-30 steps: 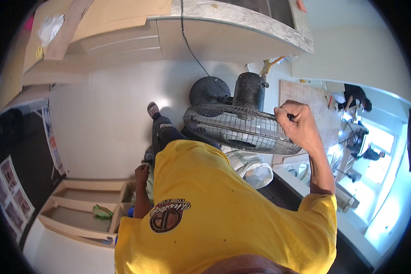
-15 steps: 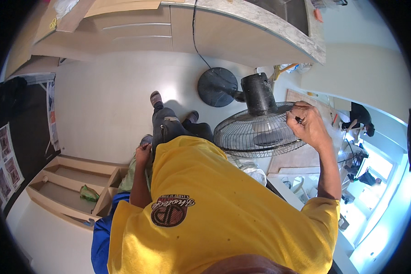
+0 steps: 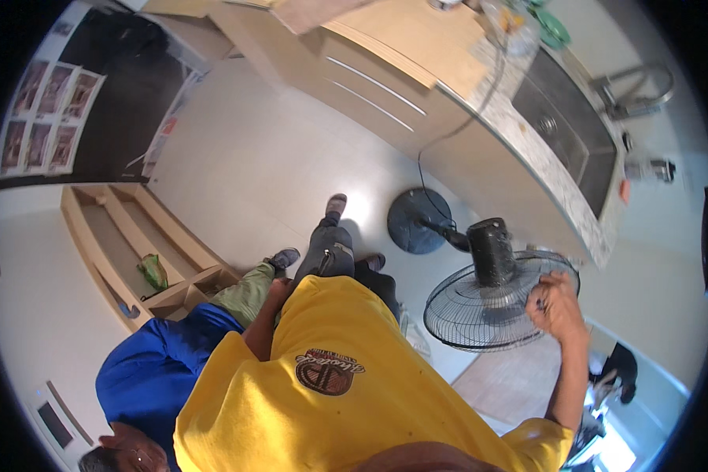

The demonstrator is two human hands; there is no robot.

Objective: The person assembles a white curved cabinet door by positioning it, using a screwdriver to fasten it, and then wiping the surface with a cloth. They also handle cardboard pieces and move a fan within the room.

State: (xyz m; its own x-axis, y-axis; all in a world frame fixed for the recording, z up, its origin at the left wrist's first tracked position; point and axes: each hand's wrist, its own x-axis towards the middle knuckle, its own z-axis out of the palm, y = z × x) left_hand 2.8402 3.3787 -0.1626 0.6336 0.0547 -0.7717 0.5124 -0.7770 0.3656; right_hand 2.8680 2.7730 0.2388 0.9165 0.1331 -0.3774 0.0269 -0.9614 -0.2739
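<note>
Pale, smooth flooring (image 3: 259,141) spreads between a beige cabinet with silver-edged drawers (image 3: 377,90) and the wearer's feet. Near the cabinet's foot is a black pedestal fan with a round wire cage (image 3: 468,307); its black disc-shaped base (image 3: 417,223) appears over the floor close to the cabinet front, though whether it sits fully flat cannot be told. The wearer's right hand (image 3: 560,305) is curled around the outer rim of the cage, gripping it, on the side away from the base. The left hand (image 3: 278,291) hangs beside the thigh; it is partly hidden, and its finger state cannot be told. A thin dark cable (image 3: 448,135) rises from beside the base and passes over the front edge of the marble-patterned worktop (image 3: 519,130). Set into that worktop is a grey rectangular sink (image 3: 554,122), with a curved metal tap (image 3: 633,93) along its back edge. The wearer has a yellow short-sleeved shirt (image 3: 401,393). Just to the left, a co-worker in a blue top (image 3: 161,354) and light green trousers is beside a compartmented light-wood frame (image 3: 102,236), which holds a crumpled green packet (image 3: 153,271) near its inner end.
</note>
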